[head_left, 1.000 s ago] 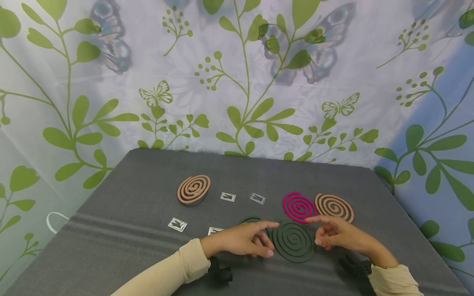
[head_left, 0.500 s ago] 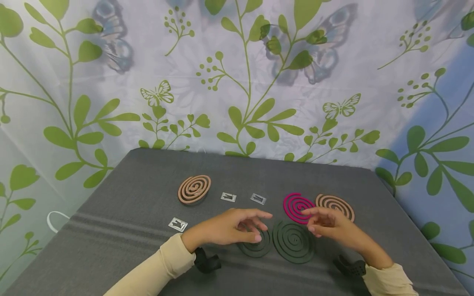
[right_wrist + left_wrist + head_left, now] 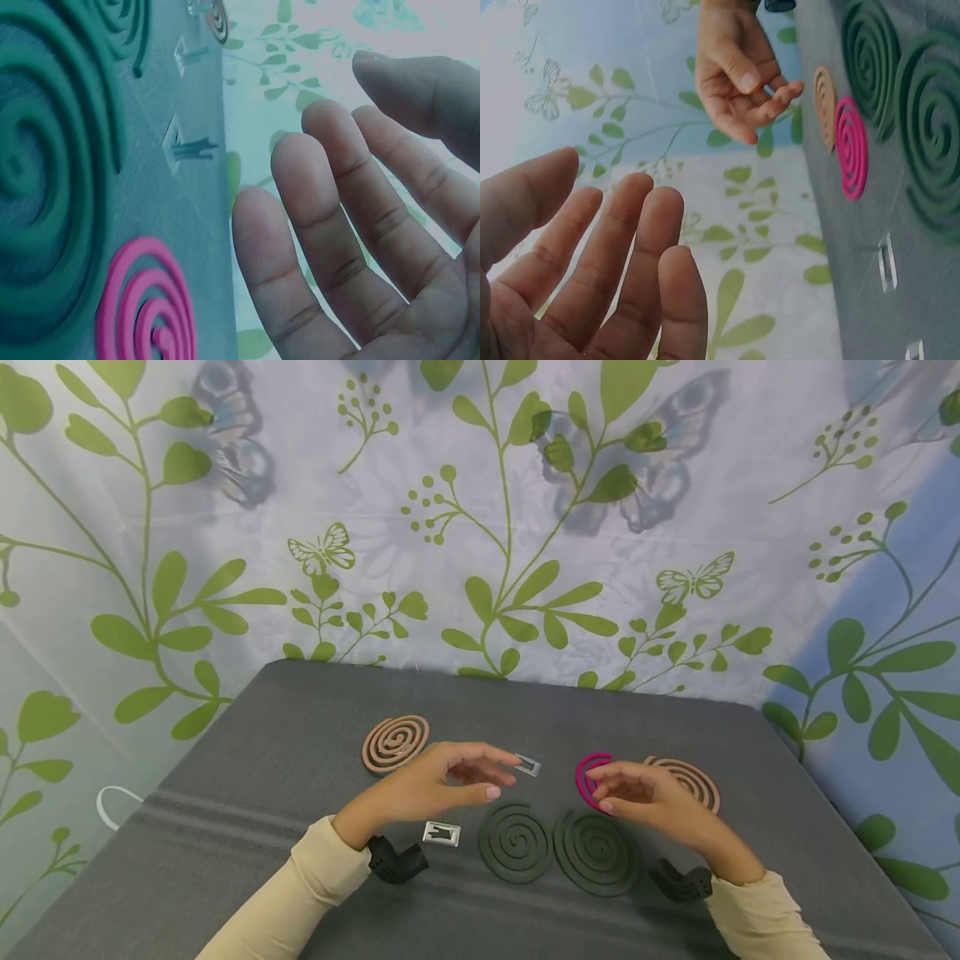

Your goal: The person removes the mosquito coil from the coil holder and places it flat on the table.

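My left hand (image 3: 438, 783) is held above the table with fingers loosely spread and nothing in its grasp. A flat metal coil stand (image 3: 442, 833) lies below it, and another stand (image 3: 528, 765) shows just past its fingertips. My right hand (image 3: 660, 800), fingers loosely bent, hovers over a pink mosquito coil (image 3: 580, 778) and partly covers it; a tan coil (image 3: 701, 783) lies behind. Two dark green coils, the left one (image 3: 517, 841) and the right one (image 3: 599, 850), lie side by side in front of the hands. In the right wrist view the right fingers (image 3: 315, 202) hold nothing.
Another tan coil (image 3: 395, 743) lies at the back left, partly near the left hand. All rest on a grey cloth-covered table (image 3: 225, 827). A leaf-patterned curtain (image 3: 420, 552) hangs behind it. A white loop (image 3: 105, 810) shows at the table's left edge.
My left hand has moved left and away from me, off the green coils, and now hides two metal stands. My right hand has shifted slightly left and farther over the pink coil.
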Motion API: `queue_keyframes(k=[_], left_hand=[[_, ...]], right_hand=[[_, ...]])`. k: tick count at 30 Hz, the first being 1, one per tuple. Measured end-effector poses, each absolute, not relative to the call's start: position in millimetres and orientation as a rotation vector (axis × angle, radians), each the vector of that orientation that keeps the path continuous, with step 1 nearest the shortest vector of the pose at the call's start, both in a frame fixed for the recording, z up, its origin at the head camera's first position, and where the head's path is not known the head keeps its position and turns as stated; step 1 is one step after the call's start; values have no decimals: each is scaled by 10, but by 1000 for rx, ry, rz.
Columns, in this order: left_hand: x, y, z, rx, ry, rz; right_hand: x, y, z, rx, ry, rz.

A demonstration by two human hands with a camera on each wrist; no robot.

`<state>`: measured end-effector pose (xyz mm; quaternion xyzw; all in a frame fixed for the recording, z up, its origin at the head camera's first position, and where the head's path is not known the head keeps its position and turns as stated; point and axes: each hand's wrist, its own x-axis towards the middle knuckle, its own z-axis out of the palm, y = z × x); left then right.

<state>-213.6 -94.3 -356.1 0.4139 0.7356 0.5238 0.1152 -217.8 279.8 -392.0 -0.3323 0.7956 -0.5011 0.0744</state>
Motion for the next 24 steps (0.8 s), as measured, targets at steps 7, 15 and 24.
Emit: queue_keyframes(k=[7, 15, 24], left_hand=[[-2228, -1138, -3484, 1157, 2196, 1578], [-2354, -1409, -3425, 1052, 2214, 1678], [-2487, -1736, -3426, 953, 2277, 1720]], right_hand=[[-2283, 2628, -3903, -1024, 2370, -1514], [-2390, 2449, -3930, -1010, 2430, -1500], [-2520, 2227, -3972, -1032, 2407, -1531]])
